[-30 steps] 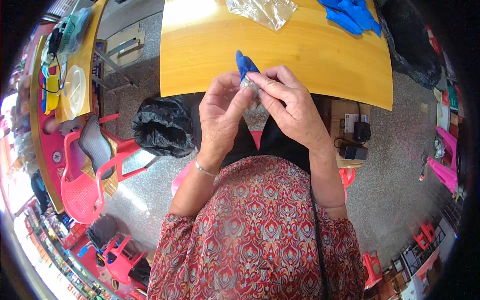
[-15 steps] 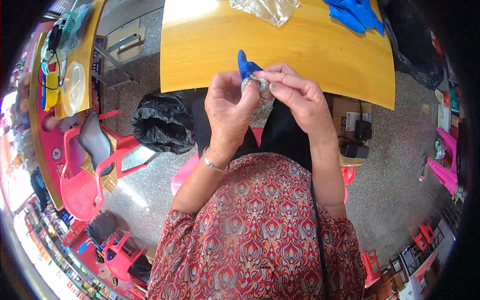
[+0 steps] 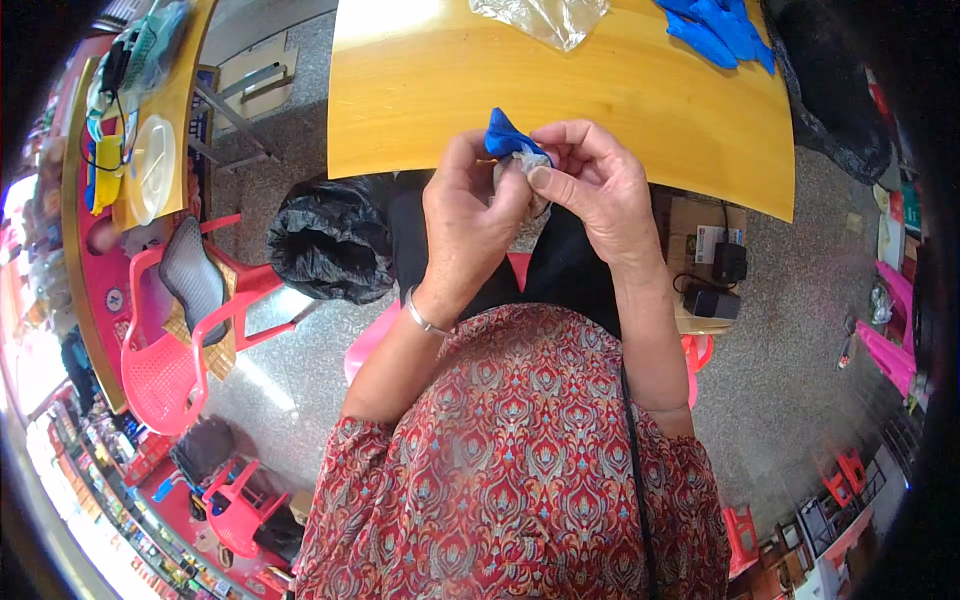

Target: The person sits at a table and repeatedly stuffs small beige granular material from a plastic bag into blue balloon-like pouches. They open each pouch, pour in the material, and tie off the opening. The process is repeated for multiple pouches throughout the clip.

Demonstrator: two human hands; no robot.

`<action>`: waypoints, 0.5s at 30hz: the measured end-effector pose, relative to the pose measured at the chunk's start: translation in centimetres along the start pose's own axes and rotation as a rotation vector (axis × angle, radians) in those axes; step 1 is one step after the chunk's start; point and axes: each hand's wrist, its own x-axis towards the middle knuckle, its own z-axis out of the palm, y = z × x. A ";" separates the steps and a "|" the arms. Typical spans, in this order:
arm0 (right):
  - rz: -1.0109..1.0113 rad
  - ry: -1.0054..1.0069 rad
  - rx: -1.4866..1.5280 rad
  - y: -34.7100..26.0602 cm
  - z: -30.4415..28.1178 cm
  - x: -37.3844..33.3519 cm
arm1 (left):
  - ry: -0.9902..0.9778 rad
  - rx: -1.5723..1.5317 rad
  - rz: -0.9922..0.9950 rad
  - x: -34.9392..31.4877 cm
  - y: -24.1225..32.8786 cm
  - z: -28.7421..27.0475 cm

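Note:
Between my two hands, just off the table's near edge, is a blue, cloth-like piece [image 3: 503, 136] with a pointed tip sticking up. Crumpled clear plastic [image 3: 532, 158] is bunched around its lower end. My left hand [image 3: 468, 205] is closed, with the thumb and fingers pinching the blue piece and the plastic from the left. From the right, my right hand [image 3: 608, 195] pinches the plastic between thumb and fingers. My palms hide the lower part of the bundle.
On the yellow table [image 3: 420, 90] lie a clear plastic bag [image 3: 548, 18] and more blue pieces [image 3: 715, 30]. A black bag [image 3: 330, 240] gapes by my left leg. To the right stands a cardboard box [image 3: 690, 235]; a red chair [image 3: 165, 370] is at left.
The right fingers have shifted from lying over the top to pinching the plastic. The blue tip leans differently, and the plastic is now gathered higher against it.

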 end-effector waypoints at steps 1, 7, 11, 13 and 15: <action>-0.011 -0.008 -0.041 0.0 0.0 0.0 | 0.024 -0.036 0.016 0.1 -0.2 0.1; 0.017 -0.061 -0.005 -0.1 0.1 0.3 | 0.138 -0.284 0.010 0.5 -0.5 0.1; -0.035 -0.036 -0.145 -0.3 0.9 0.2 | 0.115 -0.338 -0.003 0.3 0.2 0.0; -0.062 -0.004 -0.095 -0.4 1.4 -0.1 | 0.076 -0.369 -0.031 0.0 0.7 -0.1; -0.097 0.049 -0.097 -0.3 2.1 -0.5 | 0.011 -0.402 -0.051 -0.4 1.1 -0.5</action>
